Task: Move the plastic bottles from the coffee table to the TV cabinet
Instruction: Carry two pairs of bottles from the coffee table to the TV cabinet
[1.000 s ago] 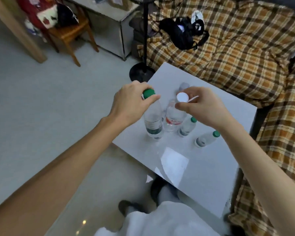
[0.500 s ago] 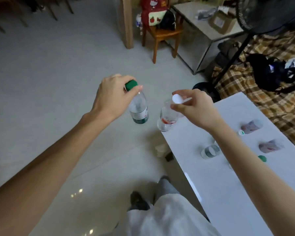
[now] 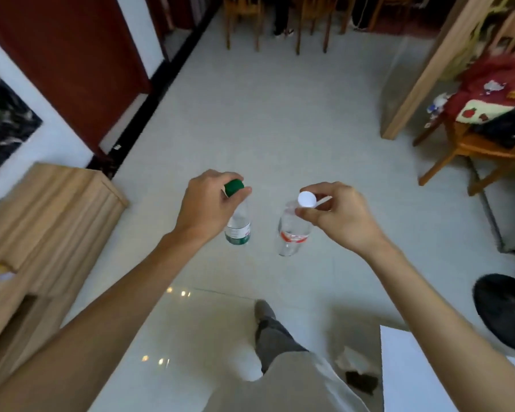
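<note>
Pale glossy floor tiles (image 3: 280, 129) fill most of what we see, and we go from near to far. Closest to us, at the lower right, is a white corner of the table (image 3: 405, 376), beside our leg.

Further out, our two hands hang over the bare floor. The left hand (image 3: 205, 209) is closed around the neck of a bottle with a green cap (image 3: 238, 221); thumb and fingers pinch just under the cap. The right hand (image 3: 336, 215) pinches the neck of a bottle with a white cap (image 3: 293, 233) in the same way. Both bottles hang with the long axis nearly vertical, caps up, side by side but not touching.

The wooden cabinet (image 3: 51, 209) stands to our left, against the wall, and we judge it is the TV cabinet. It lies nearer to the left hand, so that bottle can probably be set down first.

Far behind are chair legs (image 3: 309, 22).
</note>
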Available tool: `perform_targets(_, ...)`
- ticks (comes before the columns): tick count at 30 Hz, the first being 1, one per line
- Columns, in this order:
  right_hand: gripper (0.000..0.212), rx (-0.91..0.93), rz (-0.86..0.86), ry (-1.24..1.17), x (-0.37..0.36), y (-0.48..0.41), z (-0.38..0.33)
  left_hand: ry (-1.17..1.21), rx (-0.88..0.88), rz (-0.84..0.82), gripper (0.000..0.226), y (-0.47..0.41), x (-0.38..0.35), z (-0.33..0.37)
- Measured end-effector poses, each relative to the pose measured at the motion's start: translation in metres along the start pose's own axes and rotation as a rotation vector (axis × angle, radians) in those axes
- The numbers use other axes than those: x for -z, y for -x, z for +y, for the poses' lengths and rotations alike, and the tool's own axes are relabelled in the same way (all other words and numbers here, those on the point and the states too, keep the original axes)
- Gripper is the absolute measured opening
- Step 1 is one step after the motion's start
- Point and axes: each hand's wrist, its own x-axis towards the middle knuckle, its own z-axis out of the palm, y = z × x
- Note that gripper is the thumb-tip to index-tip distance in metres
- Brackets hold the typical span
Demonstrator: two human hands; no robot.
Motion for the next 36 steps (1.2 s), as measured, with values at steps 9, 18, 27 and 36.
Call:
perform_targets(9,0.025,0.191,-0.23,-0.019,-0.062,-0.133,-0.079,0.043,0.328,0.219,0.028,-0.049,0.058,-0.078)
perform_targets(18,0.026,0.28,-0.447,0.026,-0.183,-0.23,-0.17,-0.044,0.53,0.343,0.025,-0.068,0.14,-0.207)
perform_targets(27,0.028,0.333,-0.586,0.126,-0.347,-0.291,-0.291,0.037,0.726,0.313,0.027,-0.066,0.235,-0.372)
perform_targets(36,0.038,0.458,-0.732,0.19,-0.498,-0.33,-0.409,0.156,0.924,0.453,0.015,-0.058,0.324,-0.505)
